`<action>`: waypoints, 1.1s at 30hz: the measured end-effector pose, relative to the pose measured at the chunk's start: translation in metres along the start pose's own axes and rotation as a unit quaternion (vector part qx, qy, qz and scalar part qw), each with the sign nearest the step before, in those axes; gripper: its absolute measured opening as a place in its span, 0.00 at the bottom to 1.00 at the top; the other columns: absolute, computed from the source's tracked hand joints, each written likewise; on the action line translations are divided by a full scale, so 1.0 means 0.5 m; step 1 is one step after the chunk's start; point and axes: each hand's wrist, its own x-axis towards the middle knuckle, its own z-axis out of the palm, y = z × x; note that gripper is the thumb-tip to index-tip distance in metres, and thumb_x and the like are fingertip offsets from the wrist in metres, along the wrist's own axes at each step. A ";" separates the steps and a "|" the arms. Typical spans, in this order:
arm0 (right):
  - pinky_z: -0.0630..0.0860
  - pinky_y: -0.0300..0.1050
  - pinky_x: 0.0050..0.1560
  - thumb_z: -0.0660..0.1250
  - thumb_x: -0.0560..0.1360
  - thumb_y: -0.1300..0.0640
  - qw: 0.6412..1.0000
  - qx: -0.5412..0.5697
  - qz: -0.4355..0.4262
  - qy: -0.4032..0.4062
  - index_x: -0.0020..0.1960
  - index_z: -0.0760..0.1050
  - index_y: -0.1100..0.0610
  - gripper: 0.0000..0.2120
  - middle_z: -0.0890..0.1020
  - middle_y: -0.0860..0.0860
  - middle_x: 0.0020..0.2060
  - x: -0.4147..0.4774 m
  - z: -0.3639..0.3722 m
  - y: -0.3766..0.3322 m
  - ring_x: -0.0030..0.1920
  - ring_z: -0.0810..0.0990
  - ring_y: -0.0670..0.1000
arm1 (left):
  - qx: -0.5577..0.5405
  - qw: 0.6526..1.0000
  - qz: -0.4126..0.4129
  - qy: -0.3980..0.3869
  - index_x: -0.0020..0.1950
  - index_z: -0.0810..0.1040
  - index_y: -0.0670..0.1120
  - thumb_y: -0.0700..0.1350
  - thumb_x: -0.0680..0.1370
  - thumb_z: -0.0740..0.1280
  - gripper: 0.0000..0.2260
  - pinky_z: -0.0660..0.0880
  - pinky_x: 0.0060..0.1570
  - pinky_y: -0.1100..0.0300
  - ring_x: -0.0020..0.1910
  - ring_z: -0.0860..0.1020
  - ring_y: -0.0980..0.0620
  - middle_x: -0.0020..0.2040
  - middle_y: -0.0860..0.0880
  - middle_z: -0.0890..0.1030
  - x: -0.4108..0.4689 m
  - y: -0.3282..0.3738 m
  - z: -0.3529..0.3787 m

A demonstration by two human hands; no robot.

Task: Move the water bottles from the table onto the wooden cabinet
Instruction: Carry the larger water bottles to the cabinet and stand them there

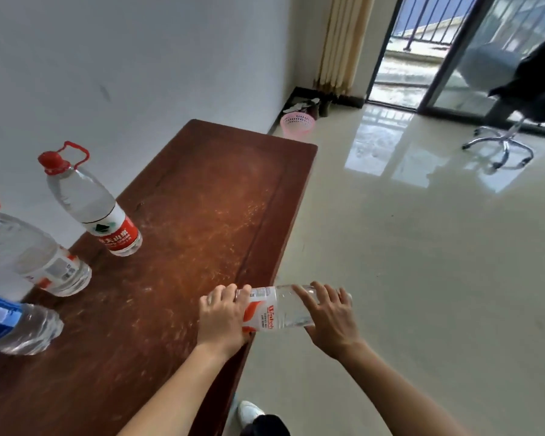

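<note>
1. Clear plastic water bottle with a red-and-white label [277,308] lies on its side in the air between both hands. It hangs at the near right edge of the cabinet, partly over the wood and partly over the floor.
2. The left hand [222,313] has its fingers curled round the labelled end, and the right hand [331,316] wraps its fingers over the clear end. Both ends are covered, so I cannot tell which one carries the cap.
3. A hold at each end probably keeps the bottle steady and lets it be tipped upright before it is stood down.
4. The bottle's body is transparent with light glinting through it. How full it is I cannot tell.
5. The scuffed reddish-brown wooden cabinet [208,199] runs along a white wall.
6. Three bottles already stand on it towards the wall side, well apart from the hands:
   - a large clear bottle with a red cap and red carry handle [88,202]
   - a second large clear bottle [29,256], cut off by the frame
   - a blue-labelled clear bottle [16,325]
7. Beyond lie the glossy pale floor [406,294], a pink plastic basket [297,124] and a wheeled office chair [501,143].
</note>
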 end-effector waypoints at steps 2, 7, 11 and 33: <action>0.78 0.63 0.53 0.84 0.55 0.47 0.999 0.008 0.033 0.030 0.74 0.65 0.44 0.51 0.80 0.57 0.59 -0.053 -0.015 0.051 0.53 0.81 0.61 | 0.004 0.999 0.044 0.025 0.64 0.72 0.50 0.53 0.55 0.81 0.39 0.73 0.46 0.46 0.51 0.76 0.43 0.52 0.47 0.77 0.018 0.063 -0.026; 0.76 0.65 0.58 0.85 0.53 0.49 0.983 0.003 0.134 0.128 0.74 0.64 0.44 0.54 0.80 0.57 0.60 -0.252 -0.075 0.198 0.53 0.81 0.61 | 0.005 0.984 0.159 0.076 0.59 0.73 0.51 0.51 0.52 0.80 0.38 0.73 0.45 0.45 0.49 0.76 0.42 0.50 0.47 0.77 0.046 0.291 -0.102; 0.70 0.68 0.66 0.83 0.55 0.55 0.952 -0.005 0.226 0.206 0.76 0.64 0.43 0.53 0.77 0.57 0.62 -0.487 -0.121 0.346 0.59 0.77 0.62 | -0.016 0.963 0.242 0.114 0.62 0.73 0.51 0.49 0.54 0.78 0.36 0.72 0.46 0.46 0.50 0.76 0.41 0.52 0.46 0.78 0.005 0.557 -0.157; 0.61 0.71 0.74 0.81 0.65 0.59 0.653 -0.094 0.693 0.292 0.81 0.55 0.46 0.53 0.71 0.62 0.70 -1.663 -0.048 0.842 0.71 0.70 0.64 | -0.092 0.690 0.711 0.102 0.67 0.69 0.51 0.57 0.56 0.82 0.43 0.73 0.54 0.38 0.59 0.75 0.40 0.60 0.44 0.78 -0.497 1.929 -0.158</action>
